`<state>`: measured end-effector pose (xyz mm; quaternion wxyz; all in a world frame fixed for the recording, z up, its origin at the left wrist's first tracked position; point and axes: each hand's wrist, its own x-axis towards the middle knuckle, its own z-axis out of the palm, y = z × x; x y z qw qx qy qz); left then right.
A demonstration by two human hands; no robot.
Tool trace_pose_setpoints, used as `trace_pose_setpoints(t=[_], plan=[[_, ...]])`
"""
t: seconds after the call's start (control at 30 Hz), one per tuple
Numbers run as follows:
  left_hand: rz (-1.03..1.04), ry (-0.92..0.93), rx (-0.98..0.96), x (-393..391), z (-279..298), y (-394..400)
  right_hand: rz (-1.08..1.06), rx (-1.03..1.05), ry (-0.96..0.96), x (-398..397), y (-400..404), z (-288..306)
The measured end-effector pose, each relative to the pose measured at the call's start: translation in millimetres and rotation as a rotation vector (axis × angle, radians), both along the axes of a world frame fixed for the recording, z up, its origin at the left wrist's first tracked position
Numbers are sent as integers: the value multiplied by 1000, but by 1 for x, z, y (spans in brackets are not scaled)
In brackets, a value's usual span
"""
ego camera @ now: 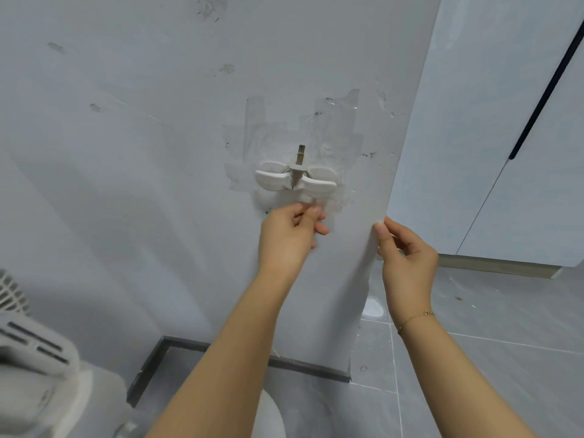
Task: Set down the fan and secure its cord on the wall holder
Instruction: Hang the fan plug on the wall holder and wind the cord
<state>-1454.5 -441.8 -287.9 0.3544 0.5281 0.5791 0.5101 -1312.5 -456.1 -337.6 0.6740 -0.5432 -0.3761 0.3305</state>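
Note:
A white two-winged wall holder (295, 181) is taped to the grey wall. A plug (298, 164) sits upright in its middle slot, prongs up. Just below the holder my left hand (289, 235) pinches the thin cord (313, 202) between thumb and fingers. My right hand (407, 257) rests at the wall's corner edge, thumb on the front face and fingers curled round the edge. The grey-white fan (28, 352) stands at the lower left, partly cut off by the frame.
Clear tape patches (335, 128) surround the holder. A white cabinet (493, 137) with a dark handle strip stands to the right beyond the corner. Grey tiled floor (474, 358) lies below, with a dark skirting strip (221, 352) at the wall's foot.

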Motion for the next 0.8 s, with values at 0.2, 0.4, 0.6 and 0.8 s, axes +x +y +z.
trace_pose_setpoints(t=[0.2,0.4,0.6,0.8], plan=[[87,226,20,-29,3,4,28,-4,4,2,-1,5],[129,315,34,-43,7,6,29,-8,-3,1,-1,4],[128,455,-11,-60,13,8,35,-7,-4,2,-1,3],[-34,-240,-380,-85,21,3,29,5,7,1,-1,3]])
